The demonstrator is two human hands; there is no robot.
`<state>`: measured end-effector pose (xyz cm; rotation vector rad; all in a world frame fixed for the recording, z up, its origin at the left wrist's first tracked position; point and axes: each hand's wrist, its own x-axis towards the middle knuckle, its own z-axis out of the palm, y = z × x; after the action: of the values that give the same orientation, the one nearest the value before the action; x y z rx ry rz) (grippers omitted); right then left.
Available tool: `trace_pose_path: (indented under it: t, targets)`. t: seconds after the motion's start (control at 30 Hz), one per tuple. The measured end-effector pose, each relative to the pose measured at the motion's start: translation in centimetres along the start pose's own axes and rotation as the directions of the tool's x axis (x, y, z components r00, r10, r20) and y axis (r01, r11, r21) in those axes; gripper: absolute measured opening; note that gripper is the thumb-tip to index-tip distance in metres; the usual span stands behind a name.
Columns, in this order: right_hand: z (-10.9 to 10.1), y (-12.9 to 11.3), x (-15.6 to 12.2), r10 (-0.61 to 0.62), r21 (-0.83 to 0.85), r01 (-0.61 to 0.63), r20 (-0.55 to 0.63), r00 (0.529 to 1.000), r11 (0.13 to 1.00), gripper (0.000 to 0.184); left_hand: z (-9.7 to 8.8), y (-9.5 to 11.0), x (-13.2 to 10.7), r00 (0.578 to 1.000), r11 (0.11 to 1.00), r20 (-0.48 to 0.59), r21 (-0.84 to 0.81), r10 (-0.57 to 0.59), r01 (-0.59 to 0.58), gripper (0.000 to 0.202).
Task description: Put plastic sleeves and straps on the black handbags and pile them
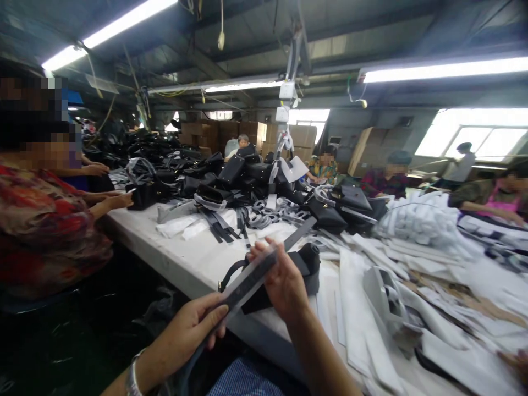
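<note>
Holding a dark strap [249, 283] aslant between both hands, we pinch its lower stretch in our left hand's [198, 324] grip, thumb uppermost; our right hand [286, 280] loosely clasps it farther up, nearer the free end, which points away and rightward over the bench [193, 258], past a black bag [311, 269].

Taken from the wearer's head, above the near side of the table [157, 242], in one wide view. Directed forward and slightly down. Set close above and behind the left hand [196, 324] and right hand [285, 280]. Extended to far cartons [204, 135] and, at far right, a window [474, 140]; opened upward to ceiling lamps [445, 69]. Bounded at near left by a co-worker's patterned clothing [49, 220].
</note>
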<state>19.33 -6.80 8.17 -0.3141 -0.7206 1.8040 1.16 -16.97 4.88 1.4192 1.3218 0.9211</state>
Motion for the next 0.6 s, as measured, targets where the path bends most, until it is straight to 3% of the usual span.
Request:
trace_pose_path:
  t: [0.1, 0.23, 0.4, 0.6]
  targets:
    - [-3.5, -4.3, 0.7, -0.108, 0.001, 0.109, -0.153, 0.982, 0.994, 0.029, -1.0, -0.7, 1.0, 0.998, 0.993, 0.057, 0.116, 0.006, -0.012, 0.042]
    - [-8.3, -7.6, 0.0, -0.137, -0.072, 0.124, -0.207, 0.969, 0.99, 0.025, -2.4, -2.3, 2.0, 0.988, 0.98, 0.152, 0.198, -0.034, 0.003, 0.043]
    - [-12.3, -7.3, -2.4, -0.079, -0.125, 0.048, -0.26, 0.962, 0.991, 0.034, -3.1, -3.5, 2.9, 0.974, 0.974, 0.199, 0.216, -0.112, 0.068, 0.041]
    - [-15.0, -6.0, -5.0, -0.086, -0.189, 0.004, -0.428, 0.9, 0.982, 0.04, -3.7, -3.3, 2.4, 0.923, 0.956, 0.281, 0.202, -0.265, 0.213, 0.036]
